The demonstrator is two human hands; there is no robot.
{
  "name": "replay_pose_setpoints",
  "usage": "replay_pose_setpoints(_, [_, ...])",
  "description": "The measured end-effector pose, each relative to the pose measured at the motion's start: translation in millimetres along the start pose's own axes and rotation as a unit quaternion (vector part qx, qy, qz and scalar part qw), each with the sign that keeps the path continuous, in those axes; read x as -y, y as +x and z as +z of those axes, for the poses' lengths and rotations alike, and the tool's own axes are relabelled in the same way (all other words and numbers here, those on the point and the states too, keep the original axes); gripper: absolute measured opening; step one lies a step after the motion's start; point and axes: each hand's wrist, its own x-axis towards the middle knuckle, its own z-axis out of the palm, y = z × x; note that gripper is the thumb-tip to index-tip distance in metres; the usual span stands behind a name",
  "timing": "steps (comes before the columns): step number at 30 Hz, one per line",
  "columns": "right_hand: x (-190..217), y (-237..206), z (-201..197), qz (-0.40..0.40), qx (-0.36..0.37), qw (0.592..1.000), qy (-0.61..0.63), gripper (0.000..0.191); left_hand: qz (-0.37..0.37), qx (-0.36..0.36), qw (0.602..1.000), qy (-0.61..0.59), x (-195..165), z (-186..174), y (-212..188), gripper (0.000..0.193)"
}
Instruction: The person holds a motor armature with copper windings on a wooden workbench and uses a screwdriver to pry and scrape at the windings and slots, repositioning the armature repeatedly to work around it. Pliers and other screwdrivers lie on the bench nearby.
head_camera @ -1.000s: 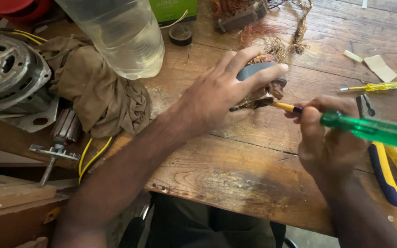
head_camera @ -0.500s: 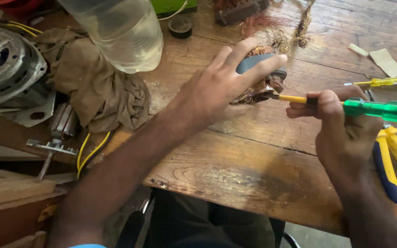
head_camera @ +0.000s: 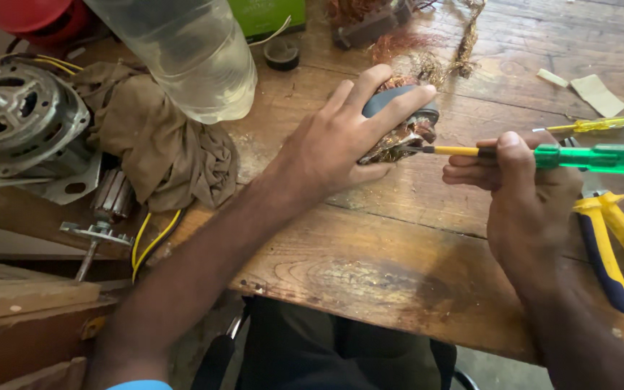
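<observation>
My left hand (head_camera: 341, 137) presses down on a small motor part (head_camera: 402, 123) with a grey top and copper windings, fingers wrapped over it on the wooden table (head_camera: 370, 260). My right hand (head_camera: 525, 195) grips a screwdriver (head_camera: 579, 157) with a green see-through handle and yellow shaft. Its tip points left and touches the windings under my left fingers.
A large clear plastic bottle (head_camera: 189, 58) lies beside a brown rag (head_camera: 160, 144). A metal motor housing (head_camera: 16, 123) with yellow wires sits at the left edge. Yellow-and-blue pliers (head_camera: 612, 245) and a small yellow screwdriver (head_camera: 594, 126) lie right. Loose copper wire (head_camera: 427, 58) lies behind.
My right hand has moved the screwdriver up and left, bringing its tip against the windings. My left hand stays on the motor part.
</observation>
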Motion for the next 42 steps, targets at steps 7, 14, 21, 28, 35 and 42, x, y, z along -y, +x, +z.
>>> replay_pose_setpoints(7, [11,-4,-9,-0.027,0.062,0.980,-0.190,0.019,0.003,-0.017,1.000,-0.012,2,2,0,0.106])
replay_pose_setpoints(14, [23,9,-13,-0.032,0.120,0.959,-0.255,0.020,0.012,-0.019,1.000,-0.016,1,-1,-2,0.106])
replay_pose_setpoints(21, [23,26,-10,-0.016,0.154,0.946,-0.285,0.020,0.011,-0.001,1.000,0.006,2,0,1,0.104])
replay_pose_setpoints(28, [23,26,-15,0.030,0.180,0.928,-0.325,0.022,0.014,-0.006,1.000,0.001,3,-1,2,0.104])
replay_pose_setpoints(35, [23,28,-26,0.027,0.210,0.891,-0.402,0.022,0.017,-0.007,1.000,-0.001,4,-1,2,0.102])
replay_pose_setpoints(42, [26,23,-24,-0.070,0.277,0.868,-0.405,0.021,0.008,0.010,1.000,0.004,5,6,2,0.099])
